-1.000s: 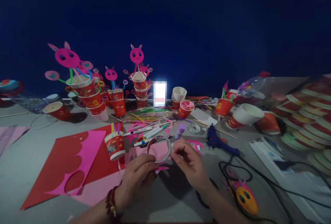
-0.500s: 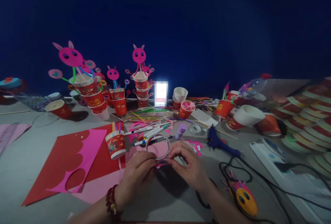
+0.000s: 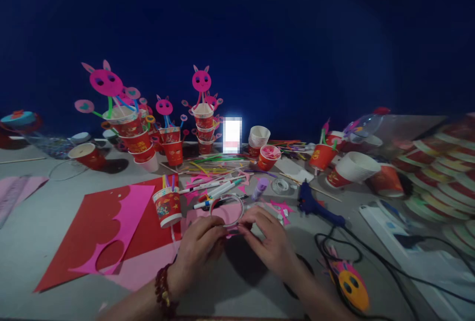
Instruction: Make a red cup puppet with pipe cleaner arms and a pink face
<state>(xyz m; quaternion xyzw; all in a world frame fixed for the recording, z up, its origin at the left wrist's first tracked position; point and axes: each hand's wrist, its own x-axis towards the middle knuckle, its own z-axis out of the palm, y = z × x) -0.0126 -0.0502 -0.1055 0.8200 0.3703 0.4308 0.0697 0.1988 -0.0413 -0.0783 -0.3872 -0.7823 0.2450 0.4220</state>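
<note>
Holding thin whitish round ring (image 3: 242, 210) near-upright by lower-left rim with left hand (image 3: 200, 242); pinching at ring's lower right with right hand (image 3: 267, 239), grip's contents unclear; magenta paper piece (image 3: 233, 233) just below ring.

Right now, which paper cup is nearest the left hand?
The tilted, patterned cup with yellow and purple straws, just beyond the left hand; all other cups sit farther off.

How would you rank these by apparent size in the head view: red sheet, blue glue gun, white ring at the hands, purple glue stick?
1. Red sheet
2. Blue glue gun
3. White ring, by its outer outline
4. Purple glue stick
</note>
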